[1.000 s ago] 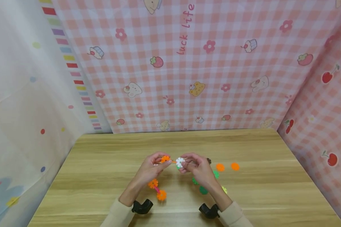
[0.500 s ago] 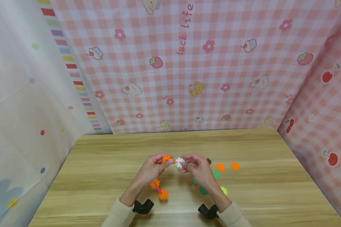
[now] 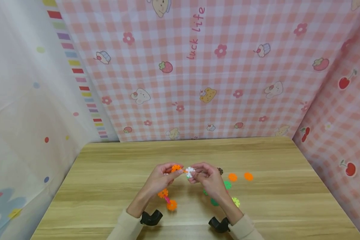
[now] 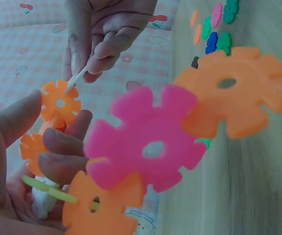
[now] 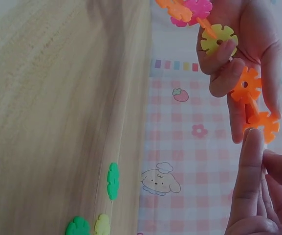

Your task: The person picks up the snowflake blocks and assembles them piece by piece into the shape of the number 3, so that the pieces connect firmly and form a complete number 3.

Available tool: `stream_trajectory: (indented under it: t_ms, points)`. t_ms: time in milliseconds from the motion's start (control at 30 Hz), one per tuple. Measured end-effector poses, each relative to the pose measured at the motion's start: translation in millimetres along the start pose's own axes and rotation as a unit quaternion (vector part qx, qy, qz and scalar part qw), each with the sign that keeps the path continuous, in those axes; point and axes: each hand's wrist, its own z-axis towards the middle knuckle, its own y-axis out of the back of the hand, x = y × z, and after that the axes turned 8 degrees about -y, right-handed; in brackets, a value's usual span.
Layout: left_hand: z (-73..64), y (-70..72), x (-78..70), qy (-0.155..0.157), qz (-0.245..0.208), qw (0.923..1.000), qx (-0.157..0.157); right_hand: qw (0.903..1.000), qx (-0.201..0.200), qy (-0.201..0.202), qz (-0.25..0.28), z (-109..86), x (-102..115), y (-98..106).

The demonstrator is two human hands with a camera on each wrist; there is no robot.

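My left hand [image 3: 160, 179] grips a chain of slotted plastic snowflake discs. The chain's lower end hangs below that hand, with an orange disc [image 3: 172, 205], a pink disc [image 4: 145, 139] and another orange disc [image 4: 101, 205]. A yellow disc [image 5: 219, 41] and a white disc [image 4: 44, 198] lie by the left fingers. At the upper end, two orange discs [image 4: 60, 104] [image 5: 246, 84] stick out between the hands. A white disc [image 3: 190, 171] is pinched between thumb and fingers of my right hand [image 3: 211, 178]. Its edge meets the end orange disc; how deep the slots engage cannot be told.
Loose discs lie on the wooden table [image 3: 108, 173] to the right: two orange discs [image 3: 232, 177] [image 3: 248, 176], green discs [image 3: 227, 185], a yellow disc [image 3: 235, 202], a dark brown disc [image 3: 220, 171] and a blue disc [image 4: 211, 43]. A checked cloth [image 3: 243, 73] hangs behind the table.
Both hands stay almost in place with the white disc against the orange one. The left hand's discs and the hanging end have shifted very slightly to the right.
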Motion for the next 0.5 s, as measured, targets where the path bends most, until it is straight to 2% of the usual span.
stream_trajectory:
  t_ms: [500]
  points:
    - [-2.5,0.8,-0.7,-0.008,-0.004,1.0000,0.004,0.9999,0.006,0.008,0.009,0.1,-1.6,2.5]
